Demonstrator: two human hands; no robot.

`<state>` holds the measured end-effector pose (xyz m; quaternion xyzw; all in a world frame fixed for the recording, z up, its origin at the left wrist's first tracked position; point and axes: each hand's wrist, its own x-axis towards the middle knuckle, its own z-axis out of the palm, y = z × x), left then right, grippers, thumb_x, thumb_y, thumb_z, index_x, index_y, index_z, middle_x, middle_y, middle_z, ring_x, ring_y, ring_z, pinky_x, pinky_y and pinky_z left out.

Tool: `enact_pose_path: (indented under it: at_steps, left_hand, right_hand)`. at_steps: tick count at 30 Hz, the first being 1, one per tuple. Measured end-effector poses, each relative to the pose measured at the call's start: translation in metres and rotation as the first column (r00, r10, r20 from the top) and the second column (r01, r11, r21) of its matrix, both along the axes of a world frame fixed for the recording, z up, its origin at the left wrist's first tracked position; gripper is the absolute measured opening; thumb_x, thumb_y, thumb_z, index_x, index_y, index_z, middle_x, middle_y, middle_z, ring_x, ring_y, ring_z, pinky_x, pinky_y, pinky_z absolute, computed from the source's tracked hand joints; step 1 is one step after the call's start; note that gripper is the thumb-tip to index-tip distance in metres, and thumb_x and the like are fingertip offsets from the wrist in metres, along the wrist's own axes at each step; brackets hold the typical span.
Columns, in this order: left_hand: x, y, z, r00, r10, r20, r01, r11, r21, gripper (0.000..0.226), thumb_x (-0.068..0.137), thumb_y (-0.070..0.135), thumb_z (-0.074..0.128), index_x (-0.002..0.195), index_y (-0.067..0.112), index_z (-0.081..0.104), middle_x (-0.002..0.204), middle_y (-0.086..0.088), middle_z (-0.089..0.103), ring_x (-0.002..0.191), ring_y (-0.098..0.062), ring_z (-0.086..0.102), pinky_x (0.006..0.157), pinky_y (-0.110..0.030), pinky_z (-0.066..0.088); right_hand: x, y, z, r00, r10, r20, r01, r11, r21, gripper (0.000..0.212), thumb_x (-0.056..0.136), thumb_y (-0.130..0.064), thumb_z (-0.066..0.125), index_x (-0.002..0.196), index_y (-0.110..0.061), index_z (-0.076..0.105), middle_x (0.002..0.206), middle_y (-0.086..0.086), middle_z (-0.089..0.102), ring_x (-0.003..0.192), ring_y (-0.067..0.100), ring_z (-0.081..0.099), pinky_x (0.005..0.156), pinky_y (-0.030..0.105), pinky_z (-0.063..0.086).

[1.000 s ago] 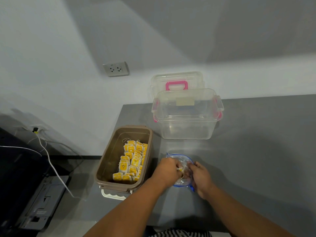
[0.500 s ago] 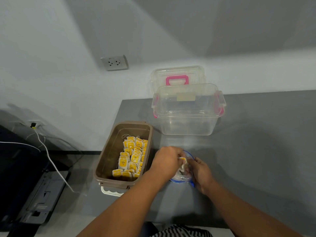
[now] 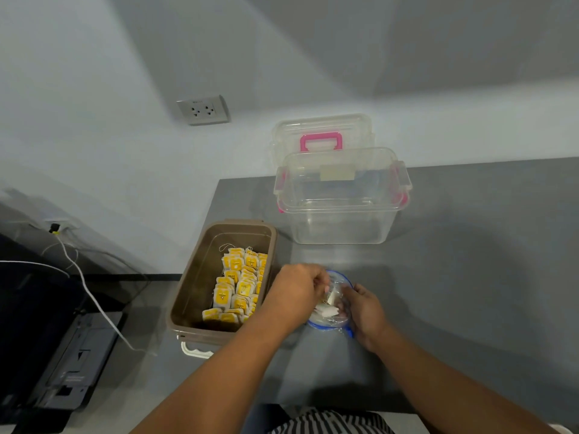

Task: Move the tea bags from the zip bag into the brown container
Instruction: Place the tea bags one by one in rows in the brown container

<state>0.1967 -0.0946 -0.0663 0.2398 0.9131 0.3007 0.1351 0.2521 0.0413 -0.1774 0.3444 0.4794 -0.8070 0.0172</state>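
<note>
Tea bags point(image 3: 327, 310) in zip bag point(image 3: 341, 276) — left fingers point(image 3: 320, 281) around 1, right fingers point(image 3: 348, 291) gripping rim

Your brown container point(image 3: 194, 286) stands open at the table's left edge, its long side running away from you. Yellow-labelled tea bags point(image 3: 241, 283) are packed in rows along its right wall. Just right of it lies the clear, blue-rimmed zip bag point(image 3: 332, 322), its mouth open. Your right hand point(image 3: 365, 313) grips its edge, and your left hand point(image 3: 296, 292) pinches one of the white tea bags point(image 3: 327, 310) inside.
</note>
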Motion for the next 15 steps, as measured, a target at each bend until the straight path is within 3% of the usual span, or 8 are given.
enact_pose_path:
  at_steps: [3,6,9,12,15]
  left_hand:
    - [0.003,0.006,-0.008,0.994,-0.114,0.003,0.11,0.954,-0.279,0.015,0.088,0.023,0.068,0.101,0.02,0.074,0.1,-0.004,0.072,0.091,-0.019,0.067,0.084,-0.026,0.052]
    - [0.007,0.01,-0.019,0.983,-0.167,0.078,0.185,0.892,-0.412,0.026,0.089,0.034,0.068,0.109,0.017,0.071,0.102,-0.008,0.07,0.094,-0.024,0.066,0.081,-0.029,0.053]
    - [0.011,0.014,-0.028,0.979,-0.18,0.095,0.203,0.886,-0.416,0.031,0.087,0.042,0.068,0.105,0.017,0.071,0.098,-0.006,0.071,0.09,-0.023,0.065,0.074,-0.028,0.048]
    - [0.008,0.017,-0.032,0.978,-0.179,0.11,0.21,0.86,-0.466,0.026,0.09,0.029,0.066,0.112,0.015,0.071,0.106,-0.009,0.071,0.096,-0.025,0.065,0.082,-0.032,0.051]
    - [0.001,0.014,-0.035,0.992,-0.113,0.064,0.129,0.914,-0.385,0.019,0.091,0.022,0.063,0.106,0.014,0.074,0.1,-0.008,0.072,0.092,-0.024,0.067,0.08,-0.03,0.053]
  right_hand:
    - [0.0,0.001,0.001,1.0,0.017,0.012,-0.017,1.0,0.013,0.011,0.101,-0.009,0.054,0.095,-0.003,0.059,0.077,0.018,0.066,0.062,0.025,0.063,0.063,0.036,0.052]
    - [0.0,0.001,0.001,0.999,0.029,0.025,-0.03,0.999,0.019,0.012,0.101,-0.007,0.053,0.092,-0.003,0.06,0.078,0.018,0.069,0.06,0.025,0.066,0.062,0.036,0.053]
    - [-0.001,0.003,-0.002,0.999,0.037,0.032,-0.038,0.999,0.033,0.011,0.101,-0.009,0.052,0.094,-0.002,0.059,0.089,0.026,0.066,0.073,0.032,0.065,0.069,0.04,0.055]
    - [0.0,0.003,0.0,0.999,0.042,0.027,-0.043,0.998,0.039,0.013,0.101,-0.009,0.053,0.093,-0.001,0.06,0.087,0.024,0.068,0.072,0.032,0.066,0.069,0.039,0.056]
    - [0.002,0.002,0.003,0.999,0.047,0.026,-0.048,0.998,0.046,0.012,0.101,-0.01,0.055,0.094,-0.003,0.062,0.083,0.02,0.072,0.068,0.029,0.069,0.072,0.041,0.055]
